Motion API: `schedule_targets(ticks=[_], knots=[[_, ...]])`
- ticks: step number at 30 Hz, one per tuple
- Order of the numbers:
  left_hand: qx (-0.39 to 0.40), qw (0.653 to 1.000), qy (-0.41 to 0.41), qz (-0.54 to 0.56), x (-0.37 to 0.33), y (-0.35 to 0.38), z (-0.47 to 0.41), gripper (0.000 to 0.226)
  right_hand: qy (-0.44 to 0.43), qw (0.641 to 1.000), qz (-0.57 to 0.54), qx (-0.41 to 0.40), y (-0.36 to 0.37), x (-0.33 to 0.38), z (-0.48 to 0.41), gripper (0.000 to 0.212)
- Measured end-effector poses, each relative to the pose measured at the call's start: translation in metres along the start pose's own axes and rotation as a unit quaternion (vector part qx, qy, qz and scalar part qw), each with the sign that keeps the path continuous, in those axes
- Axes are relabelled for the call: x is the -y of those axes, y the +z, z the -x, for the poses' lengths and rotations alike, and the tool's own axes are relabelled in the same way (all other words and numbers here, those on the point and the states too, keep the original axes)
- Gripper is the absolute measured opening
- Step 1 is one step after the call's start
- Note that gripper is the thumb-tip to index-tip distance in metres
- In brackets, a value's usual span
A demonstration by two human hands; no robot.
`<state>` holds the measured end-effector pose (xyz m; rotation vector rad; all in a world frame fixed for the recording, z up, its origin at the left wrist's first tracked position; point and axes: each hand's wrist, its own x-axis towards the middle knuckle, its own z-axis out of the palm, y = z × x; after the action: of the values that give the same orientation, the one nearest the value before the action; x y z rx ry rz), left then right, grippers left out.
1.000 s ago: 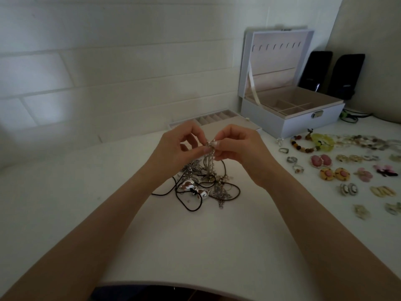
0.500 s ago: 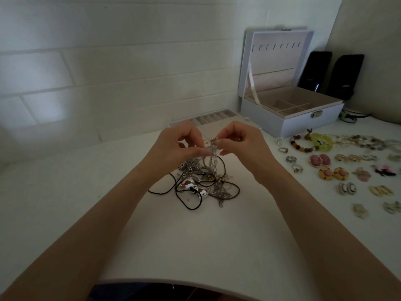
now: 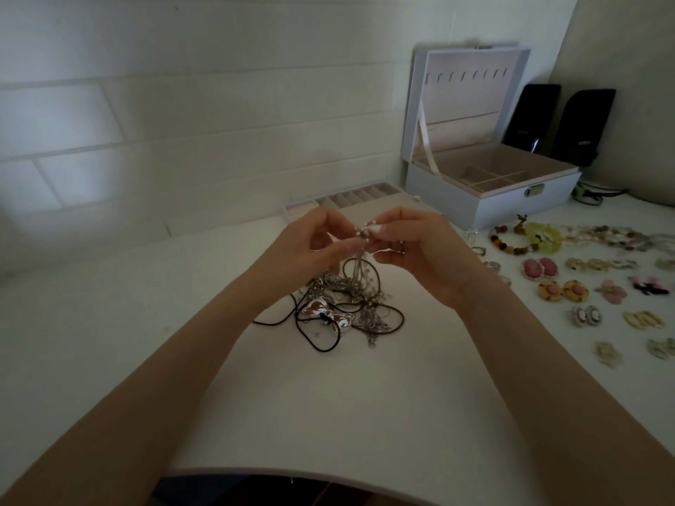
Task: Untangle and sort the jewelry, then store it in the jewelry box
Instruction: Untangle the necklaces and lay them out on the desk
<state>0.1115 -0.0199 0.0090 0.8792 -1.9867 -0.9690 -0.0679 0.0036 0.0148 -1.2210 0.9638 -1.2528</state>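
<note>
White table (image 3: 328, 414); above it, left hand (image 3: 303, 250) and right hand (image 3: 420, 250), both pinched tight on silver chain (image 3: 357, 268).

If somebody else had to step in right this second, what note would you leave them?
Left hand: pinches a silver chain that runs down into the tangle.
Right hand: pinches the same chain at its top, beside the left fingertips.
The tangle: cords, chains and a butterfly-shaped pendant, knotted on the table under the hands.
Done: earrings, rings and bracelets lie spread out to the right.
Jewelry box: open at the back right, no jewelry visible inside; a tray sits behind the hands.
Left to do: free this chain, untangle the rest, store everything.
</note>
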Motion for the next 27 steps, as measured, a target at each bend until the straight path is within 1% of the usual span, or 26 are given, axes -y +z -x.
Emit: schedule_targets(ticks=[3, 6, 8, 10, 15, 18, 21, 25, 27], knots=[[-0.028, 0.999, 0.011, 0.032, -0.0018, 0.0025, 0.0008, 0.018, -0.018, 0.999, 0.029, 0.007, 0.0011, -0.0007, 0.0002, 0.014], [-0.04, 0.998, 0.033, 0.023, -0.0005, 0.0001, 0.0005, 0.009, -0.026, 0.999, 0.036, 0.028, 0.002, -0.0018, 0.0003, 0.018], [-0.054, 0.997, 0.046, 0.009, 0.0011, -0.001, -0.0005, 0.012, -0.021, 0.998, 0.025, 0.05, 0.0034, -0.0013, 0.0011, 0.02], [-0.064, 0.996, 0.055, -0.009, 0.0032, -0.0013, -0.0015, 0.017, -0.017, 0.998, 0.03, 0.059, 0.0052, -0.0008, 0.0018, 0.016], [-0.057, 0.997, 0.06, -0.002, 0.0043, 0.0002, 0.0002, 0.021, -0.027, 0.997, 0.073, 0.03, 0.0066, -0.0047, -0.0001, 0.019], [-0.053, 0.997, 0.063, -0.004, 0.0039, 0.0008, 0.0006, 0.019, -0.026, 0.996, 0.078, 0.031, 0.0056, -0.0045, -0.0008, 0.02], [-0.047, 0.997, 0.058, 0.0, 0.0032, 0.0017, 0.0003, 0.02, -0.033, 0.994, 0.103, 0.03, 0.005, -0.0033, -0.0009, 0.025], [-0.045, 0.998, 0.048, -0.014, 0.0051, 0.0009, -0.0014, 0.023, -0.023, 0.994, 0.099, 0.033, 0.0037, -0.0029, -0.0008, 0.03], [-0.052, 0.998, 0.039, -0.004, 0.0052, -0.0003, -0.0015, 0.024, -0.023, 0.995, 0.086, 0.032, 0.0029, -0.0019, -0.0003, 0.03]])
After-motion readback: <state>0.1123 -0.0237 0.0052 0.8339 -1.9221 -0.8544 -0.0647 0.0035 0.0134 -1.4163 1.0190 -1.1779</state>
